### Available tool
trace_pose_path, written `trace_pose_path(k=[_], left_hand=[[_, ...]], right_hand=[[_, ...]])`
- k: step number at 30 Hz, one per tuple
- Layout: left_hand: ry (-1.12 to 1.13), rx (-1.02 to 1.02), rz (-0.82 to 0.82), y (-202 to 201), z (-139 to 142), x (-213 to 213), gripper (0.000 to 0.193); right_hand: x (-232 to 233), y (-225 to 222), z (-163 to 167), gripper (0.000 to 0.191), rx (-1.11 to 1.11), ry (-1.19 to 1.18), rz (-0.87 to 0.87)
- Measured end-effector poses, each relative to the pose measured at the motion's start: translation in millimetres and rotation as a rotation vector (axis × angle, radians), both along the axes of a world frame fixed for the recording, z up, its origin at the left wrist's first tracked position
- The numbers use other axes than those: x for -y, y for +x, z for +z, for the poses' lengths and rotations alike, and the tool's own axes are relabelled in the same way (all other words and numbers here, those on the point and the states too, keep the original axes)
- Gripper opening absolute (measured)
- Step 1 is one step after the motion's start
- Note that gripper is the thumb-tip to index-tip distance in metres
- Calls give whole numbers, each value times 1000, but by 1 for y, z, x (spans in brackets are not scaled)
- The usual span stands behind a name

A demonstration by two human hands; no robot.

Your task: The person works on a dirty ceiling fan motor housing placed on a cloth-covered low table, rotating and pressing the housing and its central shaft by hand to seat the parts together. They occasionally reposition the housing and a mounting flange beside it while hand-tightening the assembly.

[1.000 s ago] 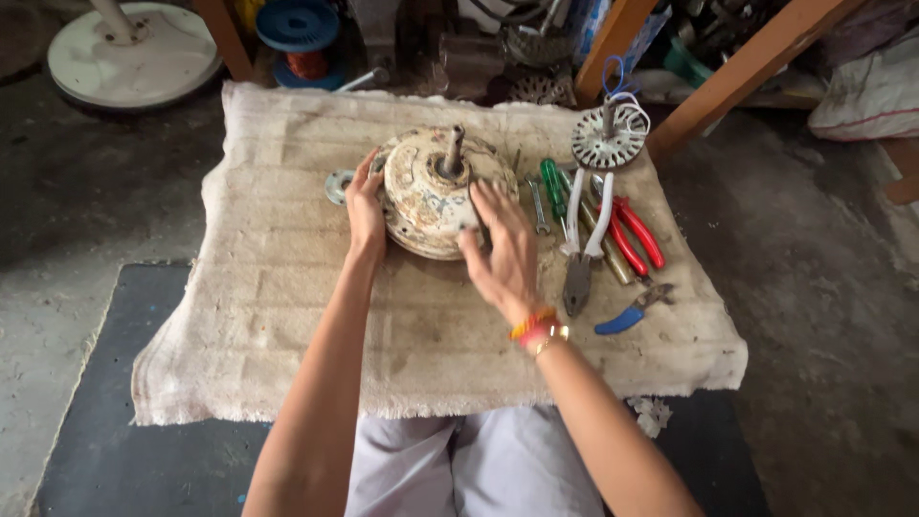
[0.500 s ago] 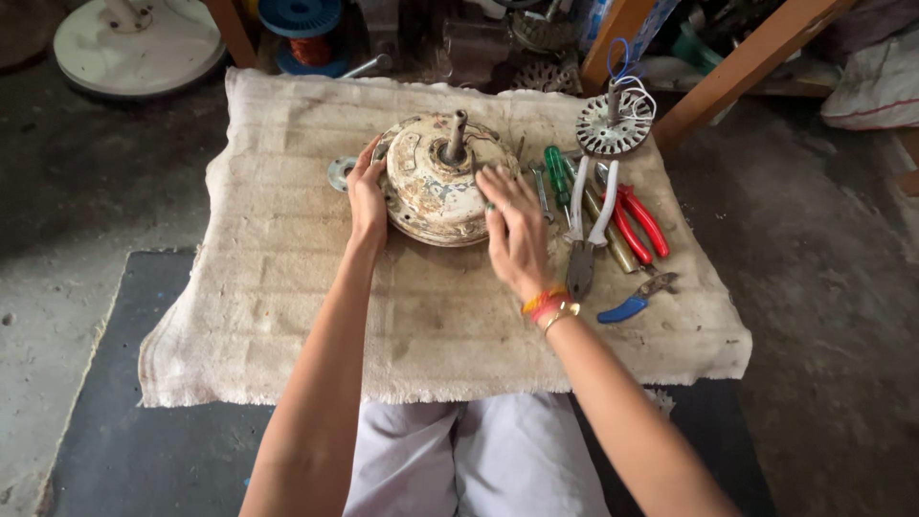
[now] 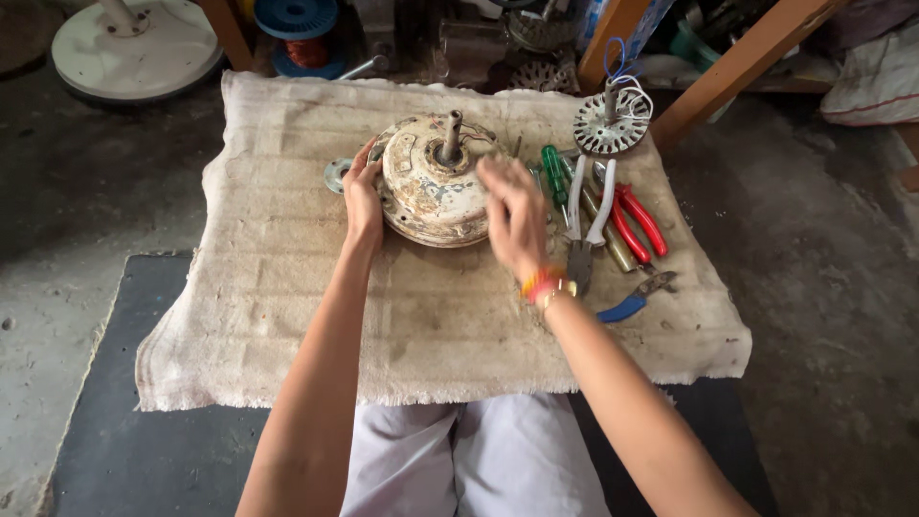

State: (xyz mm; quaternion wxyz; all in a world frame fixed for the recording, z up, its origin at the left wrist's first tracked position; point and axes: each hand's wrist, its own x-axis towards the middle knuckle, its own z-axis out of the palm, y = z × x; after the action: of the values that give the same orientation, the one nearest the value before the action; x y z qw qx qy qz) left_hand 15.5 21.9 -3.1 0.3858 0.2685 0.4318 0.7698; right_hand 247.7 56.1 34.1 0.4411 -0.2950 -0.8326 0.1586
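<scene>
Right hand (image 3: 512,215) lifted off motor housing (image 3: 431,187); shaft upright.
</scene>
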Motion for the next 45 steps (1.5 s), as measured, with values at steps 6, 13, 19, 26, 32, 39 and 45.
trace_pose_path(k=[6, 13, 19, 26, 32, 39, 45], left_hand=[[-37, -36, 16, 1, 0, 0, 50], [-1, -9, -12, 0, -3, 1, 48], [-3, -7, 2, 1, -1, 0, 48], [-22, -13, 13, 2, -5, 1, 50], [-96, -126, 38, 6, -1, 6, 56], [-125, -275, 440, 86, 1, 44, 59], [-245, -243, 654, 101, 9, 31, 50]], right_hand=[[10, -11, -8, 35, -33, -47, -70], [-2, -15, -3, 33, -40, -74, -122], [-17, -16, 8, 36, 43, -79, -95], [-1, -18, 30, 35, 152, -31, -146], [-13, -31, 45, 37, 281, -750, -268], [6, 6, 7, 41, 131, 62, -95], [-32, -26, 29, 38, 73, -314, -86]])
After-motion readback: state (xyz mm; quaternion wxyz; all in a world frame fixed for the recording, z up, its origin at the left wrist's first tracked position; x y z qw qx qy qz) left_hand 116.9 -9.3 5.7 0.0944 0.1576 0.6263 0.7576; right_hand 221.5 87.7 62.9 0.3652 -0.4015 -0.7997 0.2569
